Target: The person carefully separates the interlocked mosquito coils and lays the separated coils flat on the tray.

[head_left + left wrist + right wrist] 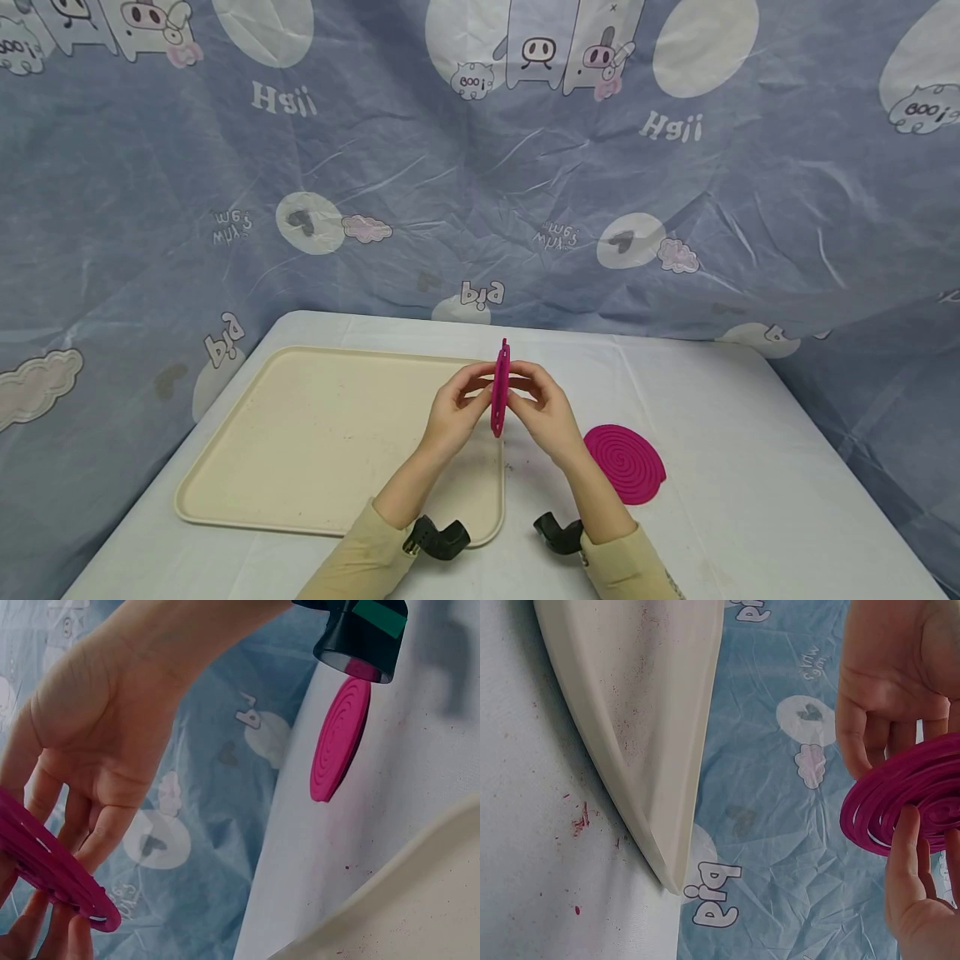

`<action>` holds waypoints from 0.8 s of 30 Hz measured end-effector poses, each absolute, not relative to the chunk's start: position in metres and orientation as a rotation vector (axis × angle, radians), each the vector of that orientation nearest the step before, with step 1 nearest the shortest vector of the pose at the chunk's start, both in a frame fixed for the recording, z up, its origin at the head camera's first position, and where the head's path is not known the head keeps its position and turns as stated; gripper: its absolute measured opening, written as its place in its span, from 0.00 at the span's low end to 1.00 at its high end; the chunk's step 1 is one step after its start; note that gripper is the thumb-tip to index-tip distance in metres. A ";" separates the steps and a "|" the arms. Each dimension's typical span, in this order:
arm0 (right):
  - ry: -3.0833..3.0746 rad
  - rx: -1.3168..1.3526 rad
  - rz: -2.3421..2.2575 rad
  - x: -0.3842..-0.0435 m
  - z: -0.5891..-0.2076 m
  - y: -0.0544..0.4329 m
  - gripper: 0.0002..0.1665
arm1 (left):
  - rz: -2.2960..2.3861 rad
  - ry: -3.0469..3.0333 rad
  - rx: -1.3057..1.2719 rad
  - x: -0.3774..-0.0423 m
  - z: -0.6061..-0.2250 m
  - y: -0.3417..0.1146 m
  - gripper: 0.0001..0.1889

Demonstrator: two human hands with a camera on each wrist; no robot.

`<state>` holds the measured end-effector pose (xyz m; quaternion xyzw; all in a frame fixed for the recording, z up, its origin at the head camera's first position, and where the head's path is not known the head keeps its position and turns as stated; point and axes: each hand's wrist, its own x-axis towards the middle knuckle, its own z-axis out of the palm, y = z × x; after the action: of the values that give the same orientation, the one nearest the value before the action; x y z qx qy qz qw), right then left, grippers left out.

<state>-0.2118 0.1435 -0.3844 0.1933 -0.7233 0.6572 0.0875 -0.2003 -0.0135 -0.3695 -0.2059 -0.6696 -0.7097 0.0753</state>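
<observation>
Both hands hold a thin magenta spiral disc (500,390) upright over the tray's right edge, so the head view catches it edge-on. On its left face are the thumb and fingers of my left hand (450,417); my right hand (551,417) grips it from the other side. The right wrist view shows the rings and narrow gaps of the held spiral disc (870,806), with fingertips pressed on its face. A second magenta spiral disc (624,464) lies flat on the white table, beside my right forearm.
A cream tray (322,442) with a raised rim covers much of the table's left half. Small reddish crumbs (581,817) dot the white table (750,500) near it. Black wrist cameras (442,540) stick out from both sleeves. A blue printed cloth (465,167) hangs behind the table.
</observation>
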 end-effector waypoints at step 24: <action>-2.162 0.713 1.855 -0.211 -0.381 0.151 0.29 | -2.069 -2.044 -0.664 -0.195 -0.368 -0.009 0.17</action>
<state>-0.2114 0.1511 -0.3815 0.2416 -0.7324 0.6283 0.1025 -0.1955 -0.0091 -0.3679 -0.2219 -0.6831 -0.6913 0.0791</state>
